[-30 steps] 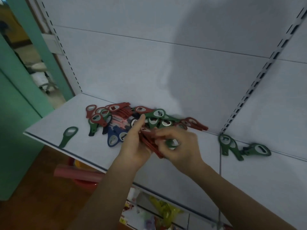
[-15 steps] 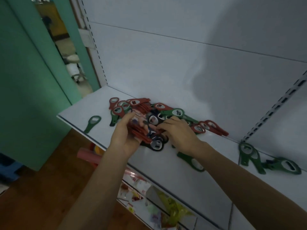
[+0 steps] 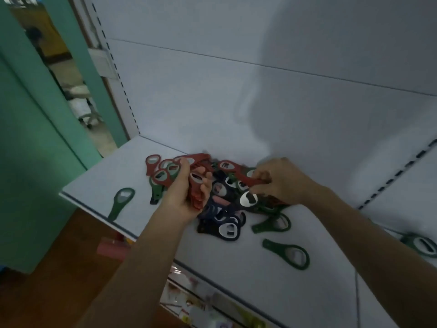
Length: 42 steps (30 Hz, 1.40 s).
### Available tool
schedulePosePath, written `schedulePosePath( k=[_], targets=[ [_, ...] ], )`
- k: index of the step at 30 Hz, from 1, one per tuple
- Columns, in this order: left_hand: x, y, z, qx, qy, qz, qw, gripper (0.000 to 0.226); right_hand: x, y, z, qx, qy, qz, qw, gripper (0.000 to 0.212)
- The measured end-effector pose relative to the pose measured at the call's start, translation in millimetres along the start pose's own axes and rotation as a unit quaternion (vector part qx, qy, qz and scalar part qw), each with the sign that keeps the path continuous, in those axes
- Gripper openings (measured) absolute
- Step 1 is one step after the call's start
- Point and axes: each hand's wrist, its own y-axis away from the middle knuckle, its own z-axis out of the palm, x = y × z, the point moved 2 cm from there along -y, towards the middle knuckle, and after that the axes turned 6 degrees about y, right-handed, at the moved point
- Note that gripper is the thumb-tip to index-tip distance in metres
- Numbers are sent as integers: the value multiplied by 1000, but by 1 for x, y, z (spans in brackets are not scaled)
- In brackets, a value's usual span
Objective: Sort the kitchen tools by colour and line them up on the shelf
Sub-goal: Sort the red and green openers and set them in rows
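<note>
A mixed heap of red, green and dark blue bottle openers [image 3: 220, 192] lies on the white shelf [image 3: 236, 261]. My left hand [image 3: 183, 194] grips a bundle of red openers [image 3: 196, 188] at the heap's left side. My right hand [image 3: 277, 181] pinches the handle of one red opener [image 3: 236, 171] lying on top of the heap. A dark blue opener [image 3: 224, 229] sits at the heap's front. Single green openers lie apart: one at the left edge [image 3: 119, 203], two in front [image 3: 272, 223] [image 3: 289, 253] and one at the far right [image 3: 421, 245].
The shelf's front edge [image 3: 94, 209] runs diagonally from left to lower right. A slotted upright [image 3: 397, 174] divides the back panel on the right. A teal wall [image 3: 35, 162] stands to the left. Packaged goods [image 3: 201, 304] sit on a lower shelf.
The camera has swung left and closer. My right hand has moved from the heap's front to its top and now pinches a red opener; my left still holds its red bundle.
</note>
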Motion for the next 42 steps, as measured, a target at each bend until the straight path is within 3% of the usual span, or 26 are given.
schedulePosePath(
  k=[2,6,10,13,17,19,22,26,29,31,32,35,36,38,40,42],
  targets=[
    [14,-9,7,9,-1,-13,1000,40,-4,-14,-16,-28,39,-17,999,6],
    [41,-26,14,-17,-110,-42,993,19,-34,-46,-39,-30,-5,-38,999,20],
    [70,-27,15,-70,-301,-72,948,54,-77,-82,-41,-74,-160,-46,983,14],
    [92,-28,16,-146,-325,-124,926,69,-99,-115,-27,-55,-134,-31,989,19],
    [138,-53,6,-129,-310,-46,941,23,-113,-154,2,108,29,-4,994,38],
    [163,-64,-1,-116,-263,13,958,13,-120,-163,17,151,-5,36,988,34],
    [193,-68,-11,-124,-146,66,979,26,-131,-166,50,69,-7,66,995,25],
    [210,-72,-31,-121,3,52,991,20,-153,-158,86,-77,106,14,991,43],
    [209,-72,-44,-71,-47,83,993,9,-159,-161,89,-92,141,-15,986,33],
    [208,-69,-51,-39,-207,149,966,10,-161,-162,84,-97,155,-39,982,19],
    [210,-68,-54,-29,-320,194,927,13,-162,-162,83,-98,160,-49,981,14],
    [212,-67,-56,-78,-590,275,755,14,-158,-161,82,-83,118,-25,989,16],
    [212,-67,-55,-99,-632,270,719,12,-154,-160,81,-66,87,6,994,20],
    [212,-67,-52,-110,-659,241,704,18,-146,-159,77,3,1,78,997,20],
    [209,-68,-48,-110,-634,218,734,35,-144,-157,76,90,-147,139,975,11],
    [202,-67,-40,-127,-613,220,748,47,-152,-156,78,118,-290,156,937,10]
  ],
)
